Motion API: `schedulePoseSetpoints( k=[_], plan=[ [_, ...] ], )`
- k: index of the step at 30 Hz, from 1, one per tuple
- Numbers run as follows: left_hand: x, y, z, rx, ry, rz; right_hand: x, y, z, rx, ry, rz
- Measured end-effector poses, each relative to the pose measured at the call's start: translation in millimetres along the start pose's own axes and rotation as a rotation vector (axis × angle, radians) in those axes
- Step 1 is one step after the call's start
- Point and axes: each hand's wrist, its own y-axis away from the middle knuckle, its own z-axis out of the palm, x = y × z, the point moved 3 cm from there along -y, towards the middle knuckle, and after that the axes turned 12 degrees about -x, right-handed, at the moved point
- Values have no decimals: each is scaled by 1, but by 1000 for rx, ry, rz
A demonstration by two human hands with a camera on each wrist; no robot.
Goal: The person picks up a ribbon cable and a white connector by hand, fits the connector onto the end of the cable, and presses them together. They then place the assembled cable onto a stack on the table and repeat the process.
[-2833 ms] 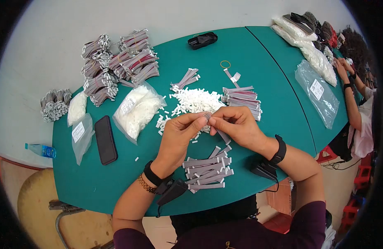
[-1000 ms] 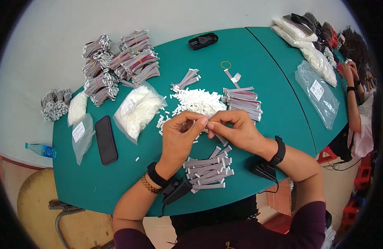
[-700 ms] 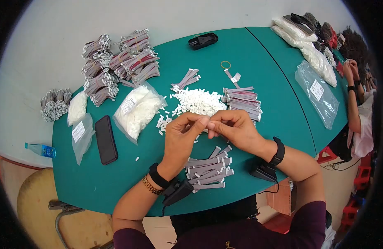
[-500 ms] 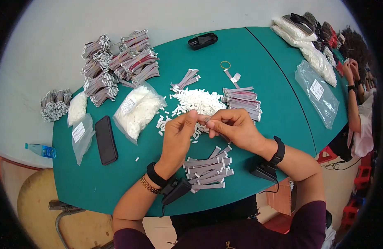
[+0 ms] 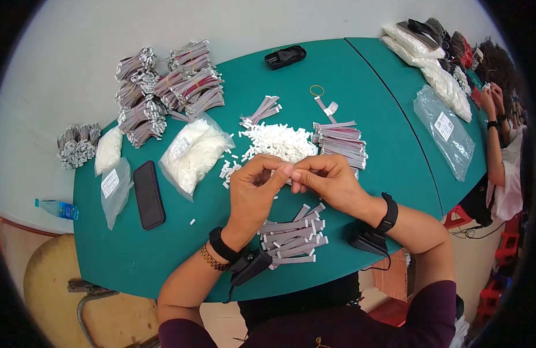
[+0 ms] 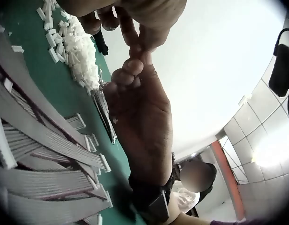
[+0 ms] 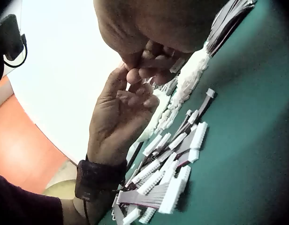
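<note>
In the head view my left hand (image 5: pixel 249 194) and right hand (image 5: pixel 342 188) meet fingertip to fingertip above the table, thumbs and forefingers pinched together. The right wrist view shows part of a grey ribbon cable (image 7: pixel 157 62) under the curled fingers of my right hand (image 7: pixel 154 23). Facing it, my left hand (image 7: pixel 117 119) pinches at the same spot; the fingers hide the cable's end. Just beyond the hands lies a heap of small white connectors (image 5: pixel 279 141). Loose grey ribbon cables (image 5: pixel 291 235) with white ends are spread below the hands.
Cable bundles (image 5: pixel 189 87) are stacked at the back left. Bags of white parts (image 5: pixel 192 153) and a phone (image 5: pixel 149 195) lie left. Right of the heap is another cable pile (image 5: pixel 340 142). Another person's hands (image 5: pixel 491 98) are at the far right.
Half a second ago my left thumb was raised, showing the grey cable end in my right fingers; now it is down against them again. My right hand has barely moved.
</note>
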Motion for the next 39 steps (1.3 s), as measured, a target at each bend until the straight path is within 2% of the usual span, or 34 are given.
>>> schedulePoseSetpoints(
  k=[4,10,13,16,19,25,31,34,37,39],
  plan=[
    [-5,-2,-1,-23,16,13,2,1,-1,1,47,-15],
    [2,-7,-7,-76,1,-126,3,-1,-7,13,49,18],
    [18,-11,-20,-215,-268,-228,6,-2,-12,20,42,10],
    [28,-9,-23,-454,-628,-389,5,-3,-11,21,13,-8],
    [18,-4,-24,-496,-836,-240,4,-3,-12,16,28,10],
    [21,1,-19,-425,-1067,-189,3,-3,-11,10,36,18],
    [18,0,-20,-417,-1060,-119,2,-3,-11,6,41,13],
    [26,-8,-24,-408,-759,-353,0,-3,-10,-8,22,-4],
    [12,-9,-29,-366,-184,-349,0,-2,-10,-24,3,-1],
    [10,-12,-30,-351,-36,-314,0,-2,-10,-42,11,0]
  ],
)
